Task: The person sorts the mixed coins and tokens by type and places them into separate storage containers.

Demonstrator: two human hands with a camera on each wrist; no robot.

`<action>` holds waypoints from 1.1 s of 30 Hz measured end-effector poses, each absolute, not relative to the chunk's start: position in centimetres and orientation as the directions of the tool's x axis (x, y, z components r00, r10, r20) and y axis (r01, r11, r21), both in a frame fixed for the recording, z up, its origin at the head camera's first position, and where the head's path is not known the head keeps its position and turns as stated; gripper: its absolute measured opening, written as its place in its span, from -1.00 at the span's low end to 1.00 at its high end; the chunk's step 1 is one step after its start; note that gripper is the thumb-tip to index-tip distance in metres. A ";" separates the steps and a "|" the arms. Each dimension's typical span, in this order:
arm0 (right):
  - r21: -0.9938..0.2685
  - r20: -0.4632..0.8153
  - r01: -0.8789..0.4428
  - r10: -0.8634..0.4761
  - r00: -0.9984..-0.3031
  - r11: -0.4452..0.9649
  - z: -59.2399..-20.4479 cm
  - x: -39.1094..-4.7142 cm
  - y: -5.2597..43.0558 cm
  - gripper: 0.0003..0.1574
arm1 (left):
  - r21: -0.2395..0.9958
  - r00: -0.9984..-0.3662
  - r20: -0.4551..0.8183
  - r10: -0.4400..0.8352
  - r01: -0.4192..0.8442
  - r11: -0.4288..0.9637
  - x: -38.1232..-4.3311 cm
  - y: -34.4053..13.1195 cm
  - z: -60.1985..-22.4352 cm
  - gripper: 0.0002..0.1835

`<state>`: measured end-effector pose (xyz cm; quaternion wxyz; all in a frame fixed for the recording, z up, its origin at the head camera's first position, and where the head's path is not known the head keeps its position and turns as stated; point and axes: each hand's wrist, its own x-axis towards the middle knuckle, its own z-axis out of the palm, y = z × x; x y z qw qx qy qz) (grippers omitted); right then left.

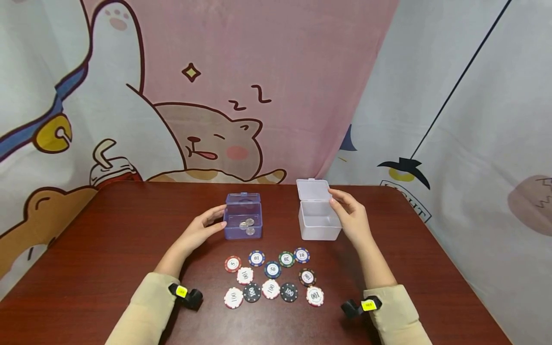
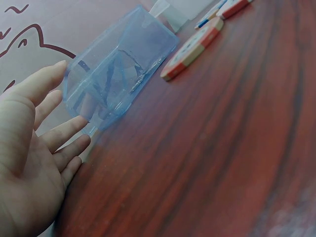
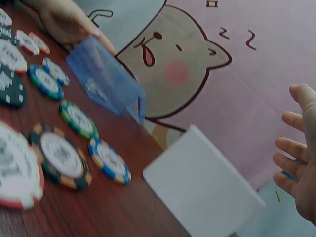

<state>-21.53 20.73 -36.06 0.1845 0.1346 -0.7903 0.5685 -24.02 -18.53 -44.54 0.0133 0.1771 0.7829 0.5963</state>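
A translucent blue plastic box point(image 1: 235, 234) stands with its lid raised and a few silver coins point(image 1: 250, 222) inside. My left hand point(image 1: 199, 233) is at its left side, thumb and fingertips right at the wall, fingers nearly straight. To the right is a white plastic box point(image 1: 320, 233), its lid point(image 1: 314, 190) also raised. Beside that lid's right edge is my right hand point(image 1: 354, 218), with thumb and fingers spread and relaxed. In the right wrist view the fingers point(image 3: 291, 163) hold nothing, and the white box's outer wall point(image 3: 202, 182) faces the camera.
Several poker chips lie flat in front of the boxes, among them a red chip point(image 1: 233, 264), a green chip point(image 1: 286, 259) and a black chip point(image 1: 289, 292). The brown table point(image 1: 129, 249) ends at a printed curtain point(image 1: 280, 48) behind.
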 end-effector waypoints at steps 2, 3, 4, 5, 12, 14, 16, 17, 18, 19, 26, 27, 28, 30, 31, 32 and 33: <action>-0.862 0.427 -0.407 -0.001 -0.904 0.303 -37.3 -22.3 21.8 -0.57 | 0.938 -0.937 0.186 0.296 0.259 0.229 -23.6 -18.4 -43.8 -0.39; -0.868 0.417 -0.399 -0.003 -0.909 0.295 -37.9 -22.6 22.3 -0.56 | 0.939 -0.937 0.184 0.297 0.257 0.229 -23.3 -18.2 -43.4 -0.40; -0.873 0.409 -0.394 -0.008 -0.912 0.288 -38.5 -23.0 22.8 -0.54 | 0.940 -0.937 0.182 0.298 0.255 0.228 -23.1 -18.1 -43.1 -0.40; -0.877 0.397 -0.383 -0.011 -0.918 0.289 -39.1 -23.3 23.4 -0.53 | 0.941 -0.938 0.179 0.298 0.252 0.226 -22.9 -18.0 -42.7 -0.40; -0.881 0.352 -0.352 -0.060 -0.934 0.316 -40.8 -23.6 25.7 -0.46 | 0.943 -0.942 0.169 0.289 0.240 0.232 -23.9 -18.4 -44.3 -0.39; -0.886 0.349 -0.355 -0.075 -0.934 0.298 -41.3 -23.7 26.2 -0.46 | 0.942 -0.943 0.167 0.287 0.238 0.236 -24.2 -18.5 -44.7 -0.39; -0.890 0.352 -0.363 -0.091 -0.932 0.276 -41.8 -23.8 26.6 -0.47 | 0.943 -0.943 0.165 0.287 0.236 0.235 -24.1 -18.5 -44.6 -0.38; -0.890 0.356 -0.370 -0.100 -0.929 0.266 -42.1 -23.8 26.9 -0.47 | 0.943 -0.943 0.165 0.289 0.237 0.235 -23.9 -18.4 -44.3 -0.38; -0.889 0.361 -0.377 -0.110 -0.926 0.259 -42.3 -23.9 27.1 -0.48 | 0.943 -0.942 0.165 0.291 0.237 0.234 -23.7 -18.3 -43.9 -0.39; -0.888 0.364 -0.383 -0.119 -0.924 0.253 -42.6 -23.9 27.3 -0.48 | 0.943 -0.942 0.163 0.293 0.236 0.234 -23.5 -18.2 -43.5 -0.39; -0.900 0.337 -0.371 -0.171 -0.926 0.230 -43.8 -24.4 28.3 -0.48 | 0.941 -0.943 0.150 0.297 0.228 0.250 -22.6 -17.9 -42.1 -0.39; -0.903 0.327 -0.362 -0.177 -0.928 0.231 -43.9 -24.4 28.4 -0.47 | 0.942 -0.944 0.151 0.295 0.228 0.246 -22.8 -18.0 -42.4 -0.39; -0.905 0.319 -0.356 -0.183 -0.930 0.234 -44.0 -24.4 28.5 -0.47 | 0.943 -0.943 0.154 0.294 0.229 0.241 -23.0 -18.0 -42.8 -0.39; -0.907 0.301 -0.344 -0.196 -0.933 0.244 -44.3 -24.6 28.7 -0.46 | 0.942 -0.942 0.162 0.293 0.236 0.239 -23.5 -18.2 -43.6 -0.39; -0.908 0.293 -0.338 -0.201 -0.935 0.248 -44.4 -24.6 28.8 -0.45 | 0.941 -0.942 0.165 0.292 0.239 0.238 -23.7 -18.3 -43.9 -0.39; -0.908 0.287 -0.334 -0.205 -0.936 0.253 -44.5 -24.7 28.9 -0.45 | 0.941 -0.942 0.167 0.291 0.240 0.238 -23.9 -18.4 -44.3 -0.39; -0.909 0.283 -0.332 -0.213 -0.935 0.252 -44.6 -24.8 29.0 -0.44 | 0.940 -0.942 0.169 0.292 0.242 0.239 -24.1 -18.5 -44.5 -0.39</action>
